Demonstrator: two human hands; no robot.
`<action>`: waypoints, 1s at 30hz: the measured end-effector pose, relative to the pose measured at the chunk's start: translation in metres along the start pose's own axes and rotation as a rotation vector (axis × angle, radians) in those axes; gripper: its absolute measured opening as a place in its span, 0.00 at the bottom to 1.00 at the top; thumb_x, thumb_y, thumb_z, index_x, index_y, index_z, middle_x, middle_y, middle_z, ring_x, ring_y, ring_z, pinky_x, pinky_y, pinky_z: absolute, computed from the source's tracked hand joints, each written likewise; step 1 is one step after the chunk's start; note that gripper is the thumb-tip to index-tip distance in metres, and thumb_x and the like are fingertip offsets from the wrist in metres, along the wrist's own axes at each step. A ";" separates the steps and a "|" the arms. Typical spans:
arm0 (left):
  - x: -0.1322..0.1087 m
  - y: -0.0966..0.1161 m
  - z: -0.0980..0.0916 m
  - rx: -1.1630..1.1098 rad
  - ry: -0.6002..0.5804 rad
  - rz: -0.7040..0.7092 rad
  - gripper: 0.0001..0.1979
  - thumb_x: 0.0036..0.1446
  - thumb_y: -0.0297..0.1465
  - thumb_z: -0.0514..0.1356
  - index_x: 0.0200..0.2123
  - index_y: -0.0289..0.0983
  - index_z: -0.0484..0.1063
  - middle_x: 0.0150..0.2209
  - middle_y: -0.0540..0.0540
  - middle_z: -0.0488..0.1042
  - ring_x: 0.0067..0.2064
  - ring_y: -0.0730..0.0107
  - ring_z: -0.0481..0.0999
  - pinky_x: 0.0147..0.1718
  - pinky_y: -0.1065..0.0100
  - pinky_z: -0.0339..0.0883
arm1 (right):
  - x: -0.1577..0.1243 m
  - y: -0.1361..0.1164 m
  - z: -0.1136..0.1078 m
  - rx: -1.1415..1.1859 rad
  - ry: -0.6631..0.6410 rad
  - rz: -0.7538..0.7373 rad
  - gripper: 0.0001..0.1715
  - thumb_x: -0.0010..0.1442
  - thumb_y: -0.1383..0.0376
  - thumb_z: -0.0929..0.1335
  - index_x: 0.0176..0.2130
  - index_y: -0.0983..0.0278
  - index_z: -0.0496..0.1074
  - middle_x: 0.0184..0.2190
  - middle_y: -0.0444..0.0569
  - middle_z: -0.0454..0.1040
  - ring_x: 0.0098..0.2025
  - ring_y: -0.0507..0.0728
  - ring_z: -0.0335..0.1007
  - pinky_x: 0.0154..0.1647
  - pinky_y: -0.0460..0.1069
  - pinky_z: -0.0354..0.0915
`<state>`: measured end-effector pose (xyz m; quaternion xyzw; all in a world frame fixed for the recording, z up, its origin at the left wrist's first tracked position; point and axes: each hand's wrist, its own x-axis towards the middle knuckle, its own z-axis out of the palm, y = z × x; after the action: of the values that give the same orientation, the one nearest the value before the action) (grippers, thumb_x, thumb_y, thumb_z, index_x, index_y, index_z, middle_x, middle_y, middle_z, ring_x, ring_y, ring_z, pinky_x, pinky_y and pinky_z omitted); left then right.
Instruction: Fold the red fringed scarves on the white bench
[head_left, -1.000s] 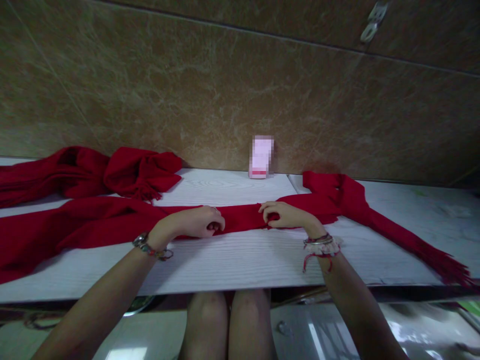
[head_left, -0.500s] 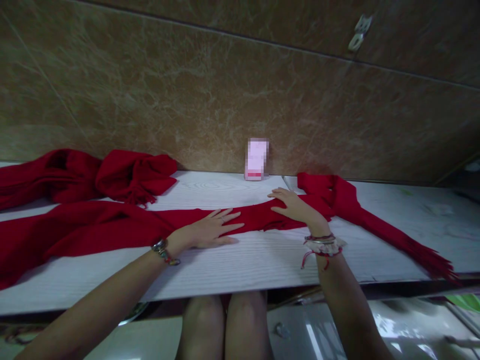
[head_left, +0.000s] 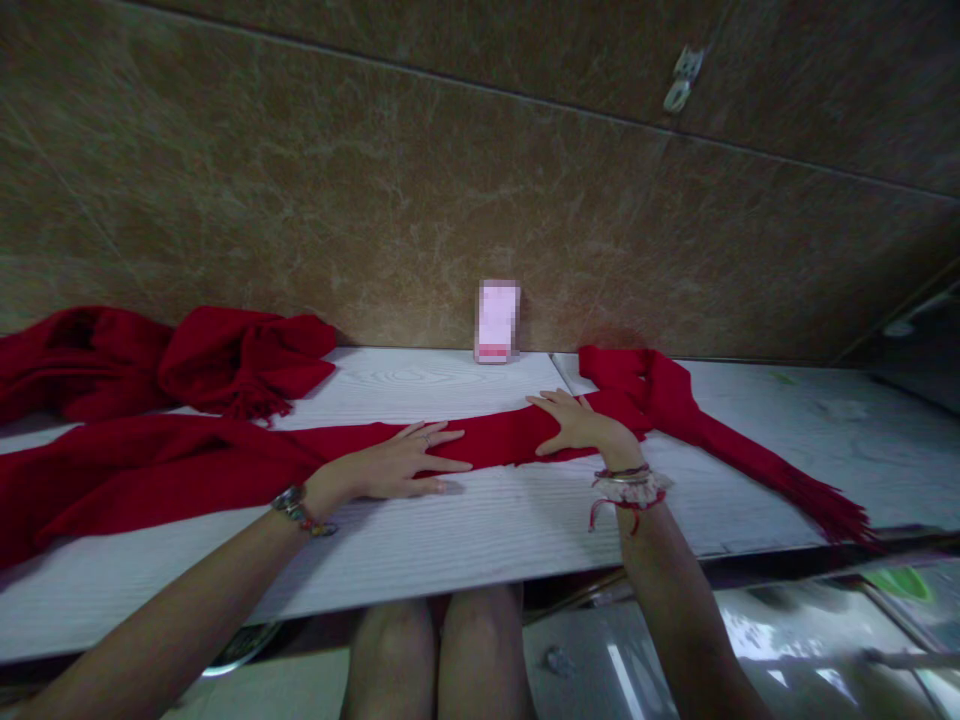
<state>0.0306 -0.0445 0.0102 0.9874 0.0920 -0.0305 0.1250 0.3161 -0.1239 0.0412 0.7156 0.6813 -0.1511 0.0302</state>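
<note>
A long red scarf (head_left: 491, 438) lies stretched across the white wood-grain table (head_left: 420, 555). On its left-middle part rests my left hand (head_left: 394, 462), palm down with the fingers spread. Further right, my right hand (head_left: 577, 420) also lies spread on the cloth. Between the two hands the scarf is narrow and fairly flat; to the left it widens into loose folds. Past my right hand the red cloth bends back near the wall, then runs forward to a fringed end (head_left: 836, 510). Neither hand grips the cloth.
Another bunched red scarf (head_left: 240, 360) with a fringe lies at the back left. A phone-like pink device (head_left: 497, 320), its screen blurred, leans on the brown marbled wall (head_left: 337, 200). A socket-like white fitting (head_left: 682, 80) is on the wall. A green basin (head_left: 900, 583) shows at lower right.
The view has shifted slightly, so everything sits a little further left. My right hand has turned a bit, with its thumb more apart; the scarf between my hands looks smoother.
</note>
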 end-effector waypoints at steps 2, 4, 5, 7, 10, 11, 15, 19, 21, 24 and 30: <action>0.001 -0.002 0.002 -0.013 0.029 -0.008 0.21 0.62 0.43 0.44 0.58 0.51 0.54 0.63 0.48 0.44 0.63 0.58 0.42 0.58 0.52 0.37 | -0.002 -0.003 -0.001 -0.020 -0.006 0.018 0.55 0.41 0.54 0.73 0.61 0.60 0.47 0.63 0.56 0.42 0.64 0.66 0.31 0.60 0.66 0.35; 0.002 -0.003 0.003 -0.014 0.030 -0.030 0.21 0.62 0.43 0.43 0.59 0.51 0.52 0.64 0.48 0.43 0.63 0.57 0.41 0.58 0.50 0.35 | -0.003 -0.003 -0.001 -0.029 -0.002 0.009 0.55 0.41 0.54 0.72 0.62 0.59 0.46 0.63 0.56 0.43 0.64 0.67 0.31 0.60 0.66 0.36; 0.002 -0.002 0.003 -0.011 0.017 -0.044 0.22 0.62 0.43 0.43 0.59 0.51 0.51 0.64 0.48 0.42 0.63 0.56 0.41 0.58 0.49 0.34 | -0.002 -0.002 -0.001 -0.027 0.015 -0.005 0.54 0.42 0.54 0.72 0.61 0.59 0.47 0.63 0.56 0.43 0.64 0.67 0.32 0.59 0.67 0.37; 0.003 0.000 0.002 -0.001 -0.020 -0.068 0.22 0.62 0.44 0.43 0.59 0.51 0.51 0.64 0.47 0.40 0.63 0.54 0.39 0.57 0.48 0.34 | 0.000 -0.001 0.000 -0.018 0.097 -0.047 0.48 0.47 0.53 0.69 0.61 0.58 0.49 0.63 0.55 0.46 0.64 0.67 0.33 0.58 0.68 0.38; 0.004 0.004 0.001 0.018 -0.046 -0.079 0.23 0.61 0.45 0.44 0.59 0.51 0.51 0.64 0.47 0.39 0.63 0.51 0.37 0.57 0.46 0.34 | 0.006 -0.007 0.006 -0.026 0.284 -0.150 0.37 0.55 0.53 0.64 0.60 0.59 0.51 0.62 0.55 0.48 0.63 0.65 0.36 0.58 0.68 0.40; 0.004 0.006 0.000 0.026 -0.047 -0.077 0.23 0.61 0.45 0.44 0.59 0.52 0.51 0.64 0.47 0.38 0.63 0.50 0.36 0.57 0.46 0.34 | 0.008 -0.012 0.010 -0.041 0.330 -0.194 0.36 0.56 0.53 0.63 0.60 0.60 0.52 0.62 0.55 0.49 0.63 0.64 0.36 0.58 0.68 0.41; 0.005 0.010 -0.001 0.045 -0.073 -0.093 0.24 0.60 0.45 0.47 0.59 0.52 0.51 0.64 0.46 0.37 0.63 0.45 0.34 0.56 0.44 0.35 | 0.013 -0.037 0.028 -0.159 0.305 -0.395 0.30 0.59 0.56 0.61 0.58 0.64 0.55 0.58 0.57 0.57 0.61 0.63 0.48 0.57 0.64 0.48; 0.004 0.012 -0.003 0.040 -0.079 -0.103 0.23 0.60 0.45 0.46 0.58 0.52 0.52 0.64 0.46 0.38 0.63 0.48 0.35 0.56 0.46 0.35 | 0.012 -0.048 0.040 -0.248 0.266 -0.461 0.27 0.61 0.57 0.60 0.57 0.65 0.58 0.57 0.58 0.59 0.58 0.63 0.53 0.54 0.62 0.54; 0.003 0.010 -0.003 0.032 -0.044 -0.119 0.23 0.62 0.44 0.43 0.59 0.51 0.49 0.64 0.46 0.40 0.63 0.55 0.38 0.57 0.50 0.36 | 0.013 -0.047 0.040 -0.242 0.299 -0.455 0.27 0.61 0.57 0.60 0.57 0.65 0.58 0.57 0.58 0.59 0.58 0.62 0.53 0.54 0.61 0.55; 0.001 0.000 -0.001 0.049 0.056 -0.238 0.25 0.63 0.41 0.40 0.62 0.45 0.42 0.64 0.43 0.43 0.63 0.62 0.42 0.58 0.54 0.39 | 0.015 -0.044 0.040 -0.234 0.347 -0.478 0.27 0.60 0.57 0.60 0.56 0.66 0.60 0.58 0.58 0.58 0.59 0.62 0.52 0.56 0.60 0.54; -0.002 -0.019 0.004 0.117 0.013 -0.463 0.27 0.62 0.42 0.43 0.61 0.39 0.47 0.63 0.40 0.44 0.63 0.56 0.42 0.56 0.53 0.42 | 0.021 -0.042 0.046 -0.200 0.317 -0.502 0.27 0.61 0.57 0.59 0.56 0.66 0.60 0.57 0.57 0.59 0.59 0.60 0.53 0.57 0.58 0.54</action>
<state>0.0254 -0.0275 0.0023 0.9457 0.3148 -0.0571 0.0568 0.2673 -0.1120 -0.0012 0.5332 0.8444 0.0272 -0.0444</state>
